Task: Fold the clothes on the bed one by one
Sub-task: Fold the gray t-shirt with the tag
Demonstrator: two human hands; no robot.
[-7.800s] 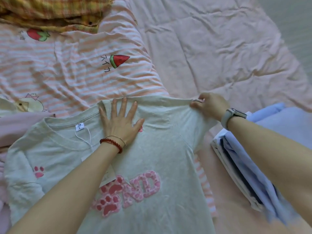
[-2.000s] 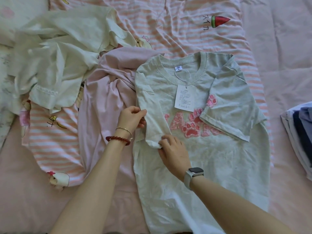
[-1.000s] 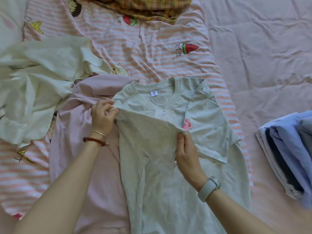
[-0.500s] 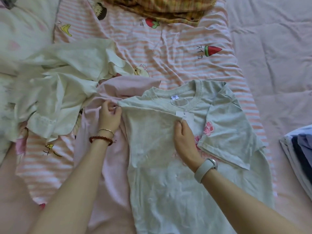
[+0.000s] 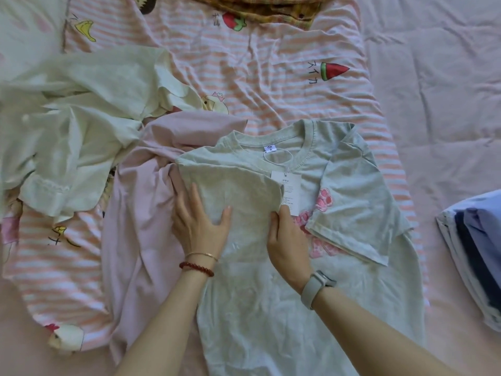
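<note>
Grey cotton, one T-shirt [image 5: 273, 321] lies front up in the middle of the bed [image 5: 447, 109], its collar pointing away from the person. Both sides are folded inward: the sleeve on the person's right lies turned over the chest, and the left side panel is folded across to the middle. A pink print of paw shapes and letters shows between the folds, mostly covered and unreadable. One white neck label [image 5: 270, 149] sits inside the collar, and one white paper hang tag [image 5: 290, 191] on a loop of string lies on the chest; its fine print is too small to read.

Two hands work on it. The left hand [image 5: 200, 226] presses flat on the folded panel, its fingers straight and spread, holding nothing. The right hand [image 5: 288, 245] rests at the panel's inner edge, its fingers lying flat against the fabric just beside the tag. The left wrist carries two bracelets, one of red beads [image 5: 196, 268] and one thin gold; the right wrist carries one grey watch band [image 5: 314, 289].

Touching the shirt's left side lies one pink garment [image 5: 141, 213], and beyond that one crumpled cream garment [image 5: 76, 126]. A pink striped sheet [image 5: 257, 77] with fruit cartoons and Japanese characters lies under them. One yellow plaid cloth [image 5: 257, 6] sits at the far edge, and one stack of folded blue clothes [image 5: 474, 253] lies well apart on the right
</note>
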